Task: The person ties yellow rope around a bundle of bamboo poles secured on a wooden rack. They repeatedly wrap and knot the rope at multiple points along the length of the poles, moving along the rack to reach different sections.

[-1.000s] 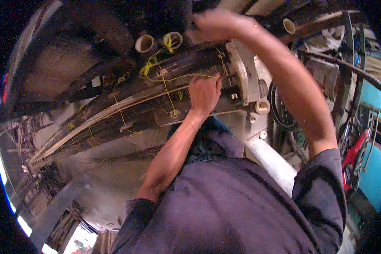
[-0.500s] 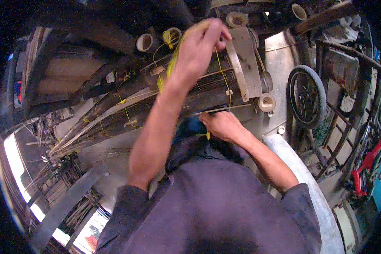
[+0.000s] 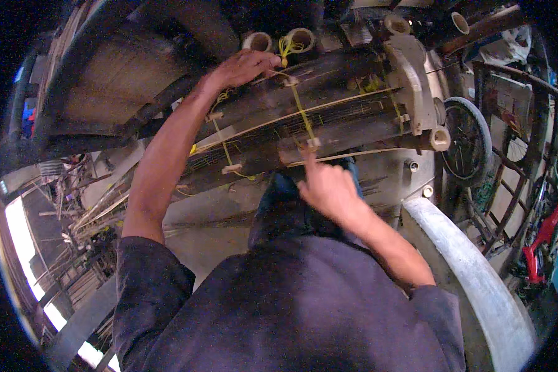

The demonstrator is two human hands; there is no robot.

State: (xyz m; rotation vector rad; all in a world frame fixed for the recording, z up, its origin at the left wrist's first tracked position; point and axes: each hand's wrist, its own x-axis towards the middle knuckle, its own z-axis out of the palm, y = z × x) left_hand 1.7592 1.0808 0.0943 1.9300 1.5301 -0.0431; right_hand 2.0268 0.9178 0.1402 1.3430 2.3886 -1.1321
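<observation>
A wooden frame with dark rollers (image 3: 347, 133) and slim pale strips lies across in front of me. Yellow cord (image 3: 302, 111) runs over it to a small pale wooden peg (image 3: 314, 142). My left hand (image 3: 245, 67) is at the far side, its fingers closed at a knotted bundle of yellow cord (image 3: 285, 54) by the tube ends. Nearer to me, my right hand (image 3: 332, 189) is blurred. Its index finger stretches up close to the peg, the other fingers are curled, and nothing shows in it. Another peg (image 3: 232, 168) hangs on cord to the left.
A pale end board (image 3: 415, 87) closes the frame's right side, with hollow round ends (image 3: 440, 139) beside it. Further right are a bicycle wheel (image 3: 465, 139), a dark rack and a red bicycle frame (image 3: 545, 242). A long grey bench (image 3: 465, 266) curves along my right side.
My left hand has come down and left from its raised place to the cord bundle. My right hand has moved from my lap up toward the peg, index finger stretched. The view has shifted.
</observation>
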